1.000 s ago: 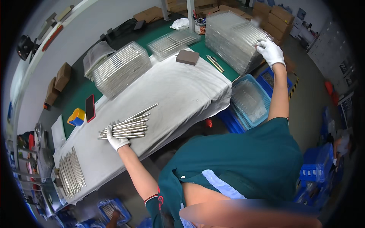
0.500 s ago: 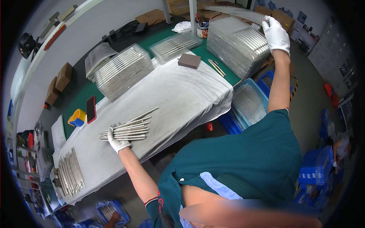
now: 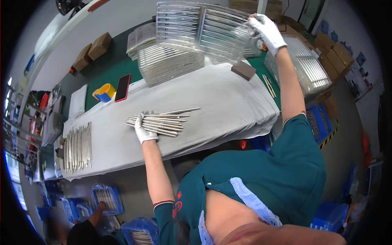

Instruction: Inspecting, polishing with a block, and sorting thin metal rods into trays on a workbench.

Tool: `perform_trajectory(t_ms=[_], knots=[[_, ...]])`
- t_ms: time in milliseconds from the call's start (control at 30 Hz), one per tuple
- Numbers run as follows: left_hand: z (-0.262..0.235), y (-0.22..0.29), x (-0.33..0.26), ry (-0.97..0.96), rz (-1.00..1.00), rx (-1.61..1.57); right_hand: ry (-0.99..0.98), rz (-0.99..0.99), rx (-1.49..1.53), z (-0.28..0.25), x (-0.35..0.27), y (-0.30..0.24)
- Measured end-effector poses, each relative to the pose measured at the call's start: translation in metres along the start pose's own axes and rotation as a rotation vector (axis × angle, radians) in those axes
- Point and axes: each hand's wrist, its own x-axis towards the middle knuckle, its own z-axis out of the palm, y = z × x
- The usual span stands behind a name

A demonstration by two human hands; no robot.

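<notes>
My left hand (image 3: 144, 128), in a white glove, is closed round a fanned bundle of slim silvery metal rods (image 3: 169, 121) on or just above the white cloth. Out to the far right, my gloved right hand (image 3: 268, 32) grips the right edge of a clear ridged plastic tray (image 3: 224, 32). That tray is raised and tilted, partly in front of a stack of similar trays (image 3: 167, 65). Whether anything lies in its grooves I cannot tell. More metal rods (image 3: 77, 149) lie side by side at the cloth's left end.
A white cloth (image 3: 228, 102) covers the green bench. On the bench are a brown block (image 3: 243, 70), a phone (image 3: 122, 87), a yellow-and-blue tape holder (image 3: 106, 92) and another tray stack (image 3: 308, 67). Blue bins (image 3: 107, 200) stand below, with another person's hand (image 3: 97, 215) at one.
My right hand has carried the clear tray leftward from the right-hand stack to above the left-hand stack. My left hand still grips the rods. The whole view has turned.
</notes>
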Motion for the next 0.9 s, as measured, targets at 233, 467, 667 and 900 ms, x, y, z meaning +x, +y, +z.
perform_trajectory(t_ms=[233, 467, 667, 900], knots=[[0.007, 0.001, -0.003, 0.044, -0.036, 0.012, -0.324, 0.301, 0.117, 0.104, 0.089, 0.037], [0.008, 0.001, -0.009, 0.043, -0.072, 0.0, -0.632, -0.368, -0.752, 0.189, 0.059, 0.023], [0.002, -0.001, -0.002, -0.014, -0.058, 0.024, -0.608, -0.69, -0.892, 0.23, 0.023, 0.042], [0.011, 0.001, -0.007, 0.038, -0.087, 0.006, -0.59, -0.588, -0.831, 0.225, 0.004, 0.027]])
